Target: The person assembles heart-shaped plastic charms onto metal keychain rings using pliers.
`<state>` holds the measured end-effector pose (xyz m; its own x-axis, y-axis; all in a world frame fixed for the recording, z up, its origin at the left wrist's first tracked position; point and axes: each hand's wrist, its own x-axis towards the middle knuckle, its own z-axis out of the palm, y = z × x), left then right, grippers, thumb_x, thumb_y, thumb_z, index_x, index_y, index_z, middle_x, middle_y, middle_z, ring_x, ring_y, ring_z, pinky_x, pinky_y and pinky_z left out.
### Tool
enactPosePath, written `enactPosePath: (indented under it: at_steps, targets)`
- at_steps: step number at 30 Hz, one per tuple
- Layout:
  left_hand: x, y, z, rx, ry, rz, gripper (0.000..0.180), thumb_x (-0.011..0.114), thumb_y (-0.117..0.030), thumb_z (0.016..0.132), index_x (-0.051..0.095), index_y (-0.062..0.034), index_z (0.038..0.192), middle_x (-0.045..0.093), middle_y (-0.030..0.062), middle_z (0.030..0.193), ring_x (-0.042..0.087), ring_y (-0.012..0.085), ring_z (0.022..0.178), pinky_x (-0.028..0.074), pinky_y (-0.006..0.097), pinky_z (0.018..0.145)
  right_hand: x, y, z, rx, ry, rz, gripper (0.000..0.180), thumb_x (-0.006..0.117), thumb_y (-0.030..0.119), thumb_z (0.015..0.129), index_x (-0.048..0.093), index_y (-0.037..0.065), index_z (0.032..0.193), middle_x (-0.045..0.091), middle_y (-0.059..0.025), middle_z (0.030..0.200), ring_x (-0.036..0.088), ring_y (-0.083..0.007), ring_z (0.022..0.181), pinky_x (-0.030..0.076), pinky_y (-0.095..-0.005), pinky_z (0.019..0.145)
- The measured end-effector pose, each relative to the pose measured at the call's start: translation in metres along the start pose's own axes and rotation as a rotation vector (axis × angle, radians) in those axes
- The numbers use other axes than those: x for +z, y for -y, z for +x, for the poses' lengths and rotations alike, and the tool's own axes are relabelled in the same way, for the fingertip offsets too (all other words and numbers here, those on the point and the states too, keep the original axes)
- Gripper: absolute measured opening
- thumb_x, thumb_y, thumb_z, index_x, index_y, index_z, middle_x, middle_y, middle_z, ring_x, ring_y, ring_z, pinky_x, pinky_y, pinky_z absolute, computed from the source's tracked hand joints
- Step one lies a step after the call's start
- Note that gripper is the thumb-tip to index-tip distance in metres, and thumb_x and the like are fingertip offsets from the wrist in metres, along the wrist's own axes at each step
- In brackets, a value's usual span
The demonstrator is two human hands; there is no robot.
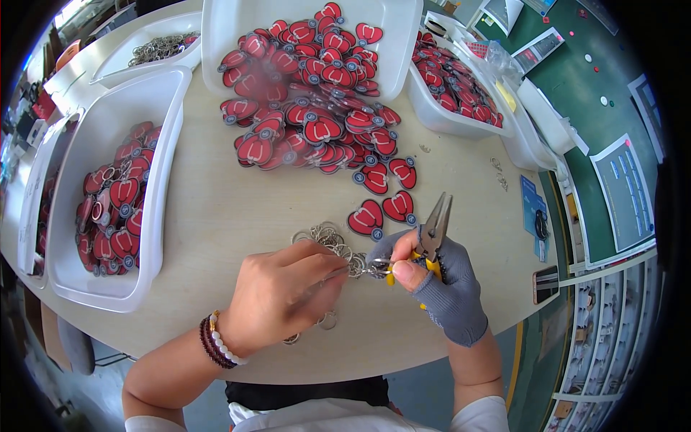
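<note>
My right hand (459, 291), in a grey fingerless glove, holds pliers (437, 225) with yellow handles, their jaws pointing up and away. Between its bare thumb and forefinger it also pinches a silver key ring (383, 268) with a short chain. My left hand (284, 291) is bare, with beaded bracelets at the wrist. Its curled fingers are smeared by motion and close together beside a small pile of key rings (327, 234); what they pinch is hidden. Just beyond my right hand lie several loose red heart-shaped charms (367, 217).
A white tub (399, 43) tipped at the back spills a heap of red charms (322, 128). Another tub (169, 144) at left holds charms with rings. Further tubs stand at back right (461, 124) and back left (108, 65). A phone (545, 285) lies at the right edge.
</note>
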<state>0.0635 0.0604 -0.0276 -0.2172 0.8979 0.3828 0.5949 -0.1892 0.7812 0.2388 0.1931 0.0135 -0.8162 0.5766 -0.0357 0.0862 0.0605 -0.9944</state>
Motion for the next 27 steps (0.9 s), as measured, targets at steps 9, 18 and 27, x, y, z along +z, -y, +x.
enactPosePath:
  at_steps: [9,18,27]
  targets:
    - [-0.007,-0.002,0.004,0.274,-0.134,0.235,0.022,0.072,-0.007,0.071,0.069,-0.0072,0.093,0.066,0.0048,0.088,0.064,0.0198,0.065,0.05,0.03,0.055,0.0,-0.007,0.005,-0.258,-0.017,-0.595,0.022,0.069,0.012,0.084,0.059,0.002,0.1,0.057,-0.011,0.088,0.061,-0.0216,0.08,0.049,-0.0326,0.068]
    - [-0.017,0.0,0.002,0.412,-0.227,0.386,0.03,0.072,-0.015,0.069,0.069,-0.0097,0.099,0.067,0.0036,0.096,0.063,0.0172,0.067,0.046,0.028,0.053,-0.001,-0.005,0.003,-0.472,0.025,-0.781,0.028,0.067,0.007,0.079,0.064,0.001,0.106,0.057,-0.013,0.095,0.06,-0.0255,0.077,0.051,-0.0333,0.07]
    - [-0.013,0.001,0.002,0.393,-0.194,0.344,0.025,0.072,-0.016,0.07,0.068,-0.011,0.094,0.068,0.0045,0.101,0.062,0.0176,0.066,0.045,0.028,0.054,0.001,-0.009,0.0,-0.463,0.067,-0.814,0.029,0.068,0.01,0.078,0.064,0.001,0.105,0.057,-0.0128,0.089,0.059,-0.0289,0.073,0.051,-0.0366,0.064]
